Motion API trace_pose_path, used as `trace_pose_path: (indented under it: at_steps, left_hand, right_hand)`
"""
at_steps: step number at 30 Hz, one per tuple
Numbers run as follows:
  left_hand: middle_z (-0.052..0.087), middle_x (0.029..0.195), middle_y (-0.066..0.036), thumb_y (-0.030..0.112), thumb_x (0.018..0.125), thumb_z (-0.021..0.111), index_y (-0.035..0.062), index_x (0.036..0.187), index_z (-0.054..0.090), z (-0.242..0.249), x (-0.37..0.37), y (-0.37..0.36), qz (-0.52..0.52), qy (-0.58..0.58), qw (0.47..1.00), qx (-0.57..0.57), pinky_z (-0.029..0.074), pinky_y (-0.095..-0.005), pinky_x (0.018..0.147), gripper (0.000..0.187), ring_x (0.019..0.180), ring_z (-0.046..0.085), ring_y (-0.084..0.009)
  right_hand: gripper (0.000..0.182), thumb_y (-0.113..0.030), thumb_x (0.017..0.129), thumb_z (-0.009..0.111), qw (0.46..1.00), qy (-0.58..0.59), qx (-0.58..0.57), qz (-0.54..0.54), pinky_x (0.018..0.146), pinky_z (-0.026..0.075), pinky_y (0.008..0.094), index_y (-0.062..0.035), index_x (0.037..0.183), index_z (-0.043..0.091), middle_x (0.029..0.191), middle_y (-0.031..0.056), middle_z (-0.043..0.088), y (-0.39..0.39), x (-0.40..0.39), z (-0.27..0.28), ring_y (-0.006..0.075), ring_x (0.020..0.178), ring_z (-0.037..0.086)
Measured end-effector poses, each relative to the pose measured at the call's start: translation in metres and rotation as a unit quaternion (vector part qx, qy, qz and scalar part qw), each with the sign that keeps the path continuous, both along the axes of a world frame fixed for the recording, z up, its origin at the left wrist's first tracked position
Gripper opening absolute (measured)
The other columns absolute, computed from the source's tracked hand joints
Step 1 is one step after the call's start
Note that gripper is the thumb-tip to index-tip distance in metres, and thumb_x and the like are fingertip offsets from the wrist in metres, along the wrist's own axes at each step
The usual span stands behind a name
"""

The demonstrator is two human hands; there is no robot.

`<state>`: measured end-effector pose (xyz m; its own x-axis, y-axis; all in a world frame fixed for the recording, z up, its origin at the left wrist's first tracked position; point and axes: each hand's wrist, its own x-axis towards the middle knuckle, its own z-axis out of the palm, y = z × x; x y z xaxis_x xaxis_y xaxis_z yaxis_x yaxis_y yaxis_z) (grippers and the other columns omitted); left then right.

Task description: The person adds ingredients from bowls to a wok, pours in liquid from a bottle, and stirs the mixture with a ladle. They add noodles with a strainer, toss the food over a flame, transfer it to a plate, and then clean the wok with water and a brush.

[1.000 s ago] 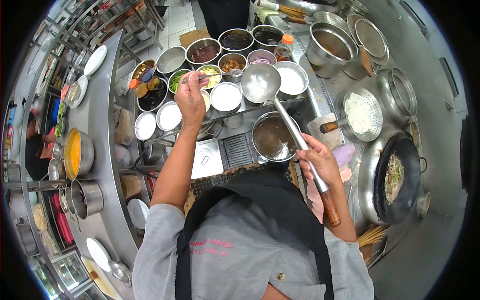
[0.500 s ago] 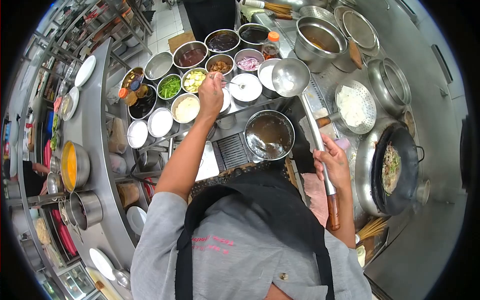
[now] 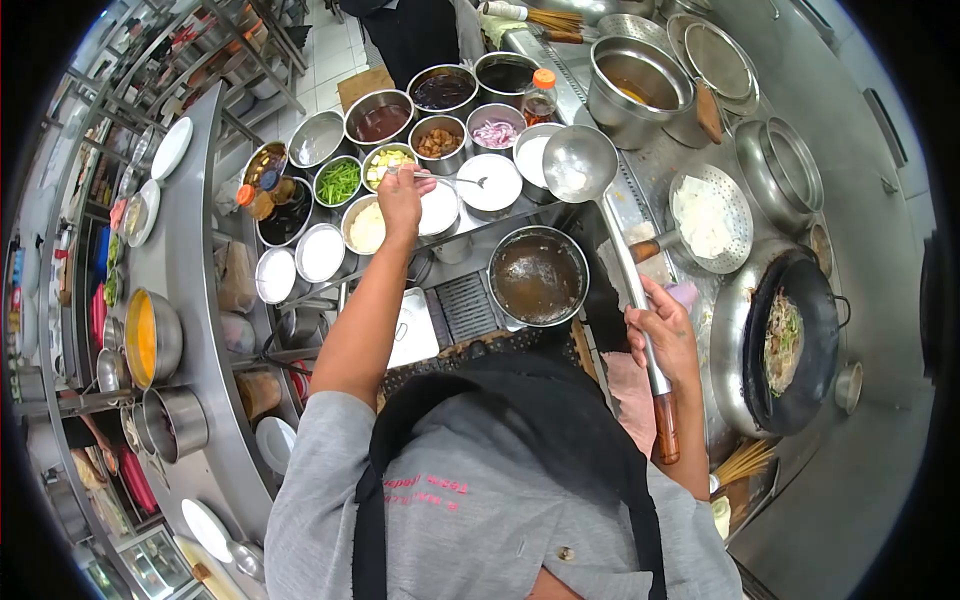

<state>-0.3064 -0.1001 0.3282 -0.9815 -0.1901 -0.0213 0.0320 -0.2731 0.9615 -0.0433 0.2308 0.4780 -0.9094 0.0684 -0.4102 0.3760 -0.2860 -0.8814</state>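
Note:
My left hand (image 3: 402, 203) pinches the handle of a small metal spoon (image 3: 450, 180). The spoon points right, its tip over the near edge of a bowl of white powder (image 3: 490, 180). Beneath and around this hand stand a bowl of pale minced food (image 3: 368, 225), a bowl of yellow chopped pieces (image 3: 388, 163) and another bowl of white powder (image 3: 437, 208). In my right hand (image 3: 662, 325) is a long-handled ladle (image 3: 630, 270), gripped partway down its metal shaft. Its bowl is raised beside the seasoning bowls, with a pale patch inside.
A pan of brownish liquid (image 3: 540, 275) sits before me. At right, a black wok (image 3: 815, 340) holds food on the burner, near a perforated skimmer (image 3: 735, 220) with white contents. A deep pot (image 3: 640, 90) stands behind. A steel counter (image 3: 225, 380) runs along the left.
My left hand has shifted left and slightly down with the spoon, which now lies flatter. The ladle has risen a little to the left. A person at the back shows more.

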Motion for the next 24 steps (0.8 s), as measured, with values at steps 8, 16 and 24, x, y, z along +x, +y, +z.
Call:
trace_pose_path:
  at_steps: [8, 16, 24]
  left_hand:
    - [0.067, 0.089, -0.022, 0.016, 0.101, 0.045, -0.0082, 0.098, 0.056, 0.007, 0.004, -0.004, 0.009, -0.043, 0.997, 0.058, 0.061, -0.033, 0.069, 0.027, 0.073, 0.07, -0.0269]
    - [0.068, 0.093, -0.015, 0.019, 0.103, 0.048, -0.0056, 0.102, 0.058, 0.087, 0.021, 0.007, 0.005, 0.15, 0.987, -0.063, 0.058, -0.0326, 0.076, 0.026, 0.079, 0.071, -0.0253]
    - [0.064, 0.087, -0.021, 0.014, 0.101, 0.047, -0.0045, 0.095, 0.061, 0.09, 0.069, -0.049, 0.128, 0.156, 0.852, -0.482, 0.049, -0.044, 0.075, 0.023, 0.081, 0.063, -0.0374]
  right_hand:
    - [0.056, 0.001, 0.09, 0.056, 1.0, 0.007, 0.012, 0.003, 0.035, 0.041, 0.0218, 0.0029, 0.143, 0.038, 0.079, 0.0037, 0.054, -0.003, -0.008, 0.001, 0.0069, 0.05, 0.049]
    - [0.058, 0.004, 0.09, 0.053, 0.996, -0.006, -0.05, 0.079, 0.038, 0.043, 0.0225, 0.0048, 0.145, 0.034, 0.083, 0.0059, 0.056, -0.01, -0.026, 0.001, 0.0081, 0.055, 0.05]
    - [0.056, 0.002, 0.089, 0.052, 0.989, 0.023, -0.021, 0.142, 0.037, 0.042, 0.0229, 0.0053, 0.143, 0.036, 0.076, 0.0049, 0.055, -0.021, -0.087, 0.006, 0.008, 0.052, 0.05]
